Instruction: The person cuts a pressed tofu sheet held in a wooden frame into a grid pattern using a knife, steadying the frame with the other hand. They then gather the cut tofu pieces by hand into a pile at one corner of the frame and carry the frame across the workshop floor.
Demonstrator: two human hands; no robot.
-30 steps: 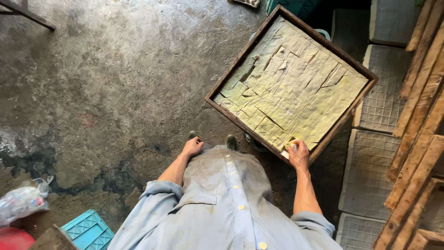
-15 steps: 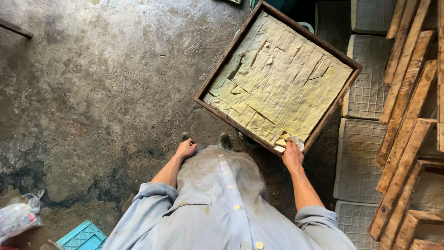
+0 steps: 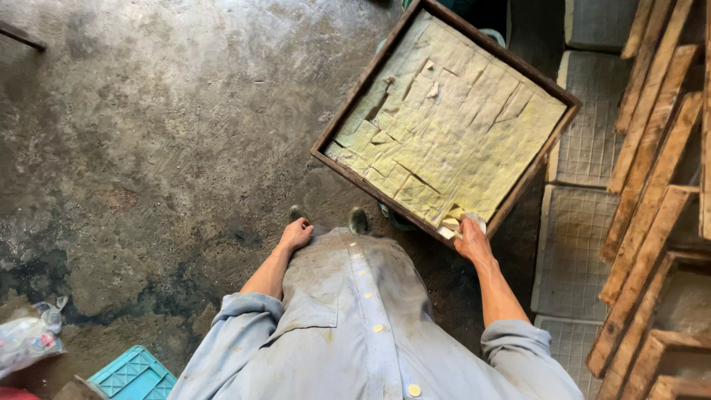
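Gripping the wooden tray [image 3: 546,85] of cut yellowish slabs [image 3: 452,126] by its near corner, right hand [image 3: 472,238] closed on the rim so it stays level; left hand [image 3: 296,235] hangs loose, empty.

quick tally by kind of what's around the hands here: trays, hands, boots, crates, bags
wooden tray of cut yellowish slabs: 1
hands: 2, the right hand at the tray's near corner, the left hand by the shirt
boot tips: 2
blue plastic crate: 1
plastic bag: 1
total: 7
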